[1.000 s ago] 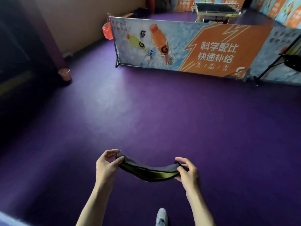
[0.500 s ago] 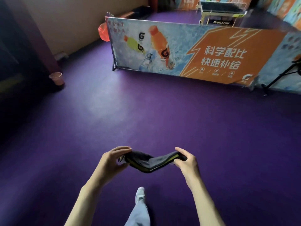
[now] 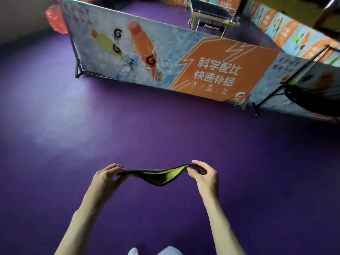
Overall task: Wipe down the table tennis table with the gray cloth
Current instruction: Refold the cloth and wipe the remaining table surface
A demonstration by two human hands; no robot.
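Between my two hands, the gray cloth [image 3: 158, 176] hangs slack, my left hand [image 3: 105, 176] pinching one end and my right hand [image 3: 202, 173] the other. Since a moment ago I've turned it, so its yellow-green underside faces me (folding, I'd guess). Beyond the banner barrier [image 3: 165, 59], the table tennis table [image 3: 211, 10] stands well apart, not yet wiped.

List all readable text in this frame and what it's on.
"科学配比" and "快速补给": orange panel of the banner.
"G": on each printed bottle and at the panel's lower right corner.
"DOUBLE FISH": plate under the table tennis table.
Small captions under the panel's three icons: too small to read.
Faint characters at the banner's top left: blurred.
Cloth, held by left hand and right hand: no text.
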